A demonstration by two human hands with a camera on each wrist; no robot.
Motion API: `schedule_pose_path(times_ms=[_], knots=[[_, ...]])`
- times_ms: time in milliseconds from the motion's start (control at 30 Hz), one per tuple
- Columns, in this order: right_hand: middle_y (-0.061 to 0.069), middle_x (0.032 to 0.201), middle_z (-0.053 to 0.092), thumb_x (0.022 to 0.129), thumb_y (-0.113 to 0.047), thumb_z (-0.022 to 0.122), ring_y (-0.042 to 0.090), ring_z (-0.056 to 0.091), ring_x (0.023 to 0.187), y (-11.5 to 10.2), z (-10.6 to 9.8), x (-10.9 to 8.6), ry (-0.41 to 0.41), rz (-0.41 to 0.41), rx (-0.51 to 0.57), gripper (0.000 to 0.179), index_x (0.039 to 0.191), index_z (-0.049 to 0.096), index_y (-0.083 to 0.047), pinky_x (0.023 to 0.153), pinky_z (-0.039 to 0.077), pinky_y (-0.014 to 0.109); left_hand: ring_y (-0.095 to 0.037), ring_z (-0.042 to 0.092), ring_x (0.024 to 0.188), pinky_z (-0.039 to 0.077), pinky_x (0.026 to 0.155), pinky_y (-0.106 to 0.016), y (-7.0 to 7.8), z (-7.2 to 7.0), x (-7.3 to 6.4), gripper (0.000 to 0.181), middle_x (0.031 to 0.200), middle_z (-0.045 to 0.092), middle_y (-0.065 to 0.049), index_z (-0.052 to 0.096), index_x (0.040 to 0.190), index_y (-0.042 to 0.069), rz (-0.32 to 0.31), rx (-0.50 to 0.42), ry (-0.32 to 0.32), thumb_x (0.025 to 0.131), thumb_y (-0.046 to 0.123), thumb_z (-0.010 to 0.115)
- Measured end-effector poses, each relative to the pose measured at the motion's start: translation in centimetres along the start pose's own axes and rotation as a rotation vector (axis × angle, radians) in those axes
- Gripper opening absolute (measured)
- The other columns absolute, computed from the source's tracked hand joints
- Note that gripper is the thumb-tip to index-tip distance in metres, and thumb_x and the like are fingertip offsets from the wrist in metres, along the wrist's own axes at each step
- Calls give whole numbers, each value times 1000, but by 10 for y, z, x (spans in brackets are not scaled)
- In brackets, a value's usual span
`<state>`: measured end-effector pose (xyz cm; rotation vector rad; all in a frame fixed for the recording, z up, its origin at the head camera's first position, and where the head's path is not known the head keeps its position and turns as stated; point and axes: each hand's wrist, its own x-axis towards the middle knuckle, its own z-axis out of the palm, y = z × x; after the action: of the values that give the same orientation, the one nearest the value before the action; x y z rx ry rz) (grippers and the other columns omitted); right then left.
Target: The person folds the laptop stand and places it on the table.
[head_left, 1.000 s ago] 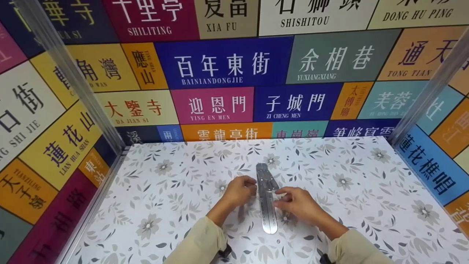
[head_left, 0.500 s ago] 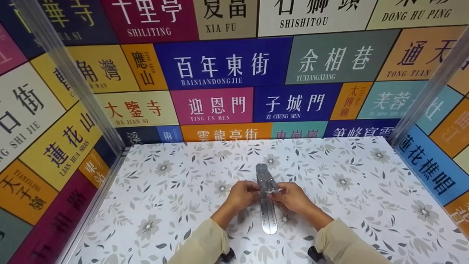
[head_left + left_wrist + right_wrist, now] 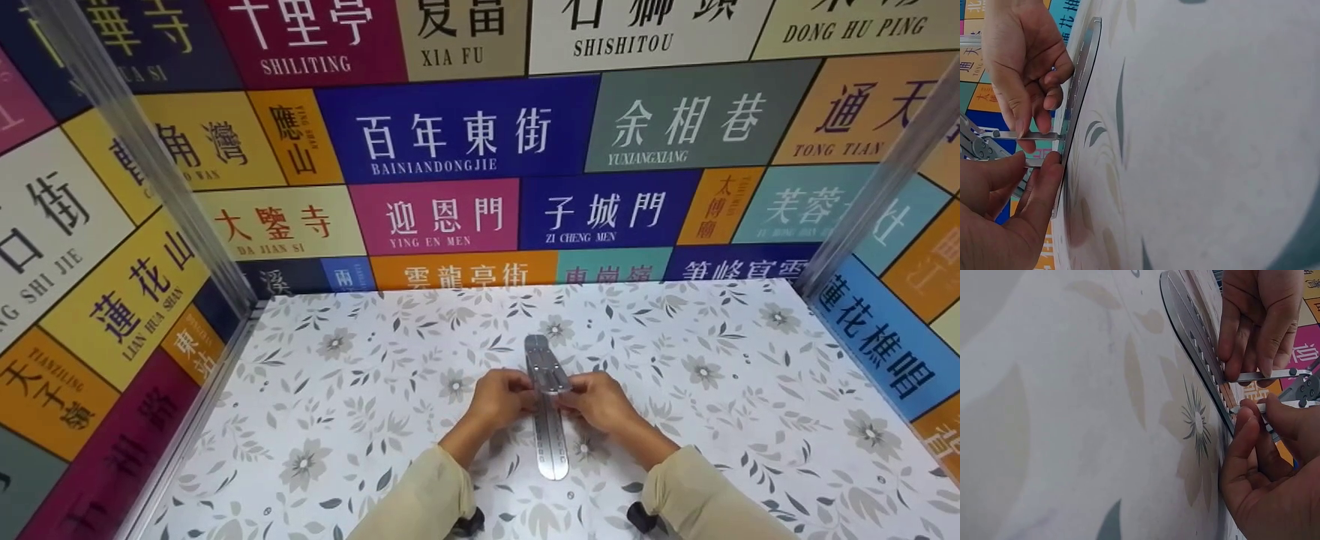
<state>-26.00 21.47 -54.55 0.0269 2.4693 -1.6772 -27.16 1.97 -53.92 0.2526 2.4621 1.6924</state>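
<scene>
A silver folding metal stand [image 3: 553,454] lies lengthwise at mid-table, its long, round-ended base flat on the cloth. Notches run along the base, seen in the right wrist view. Hinged arms rise at its far half. My left hand [image 3: 499,401] pinches one thin support leg [image 3: 1249,376] between thumb and fingers, on the stand's left. From the other side, my right hand [image 3: 602,403] pinches the second leg [image 3: 1292,404]. Both leg tips sit close to the notched base; whether they are seated is hard to tell. Fingers partly cover the legs in the head view.
A white cloth with grey leaves and flowers covers the table [image 3: 315,397]. Behind and beside it stand walls of coloured sign panels [image 3: 457,127]. Clear upright corner strips [image 3: 180,195] rise at the table's back left and right.
My right hand has come in from the right to the stand and taken hold of a leg. My left hand has shifted slightly nearer and right. The base stays in place.
</scene>
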Motion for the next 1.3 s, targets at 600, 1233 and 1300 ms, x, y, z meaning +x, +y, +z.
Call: schedule_pose_path(times_ms=[600, 1233, 1300], knots=[[8, 73, 72, 90, -4, 70, 16, 62, 65, -9, 0, 8, -1, 43, 117, 14, 100, 77, 2, 59, 50, 25, -11, 71, 69, 61, 65, -27, 6, 1, 8, 6, 79, 78, -3, 79, 82, 7, -43, -31, 69, 83, 1, 79], [6, 93, 78, 91, -3, 71, 13, 74, 82, -13, -3, 11, -42, 284, 586, 41, 128, 62, 11, 77, 61, 25, -17, 75, 71, 61, 63, -24, 8, -2, 14, 22, 83, 76, -13, 71, 105, -13, -371, -635, 35, 85, -3, 70], [5, 93, 78, 90, -3, 72, 13, 73, 80, -12, -3, 11, -42, 267, 553, 43, 129, 61, 11, 76, 61, 26, -17, 75, 72, 62, 65, -25, 9, -2, 13, 22, 87, 75, -15, 72, 104, -13, -353, -587, 36, 83, -5, 70]])
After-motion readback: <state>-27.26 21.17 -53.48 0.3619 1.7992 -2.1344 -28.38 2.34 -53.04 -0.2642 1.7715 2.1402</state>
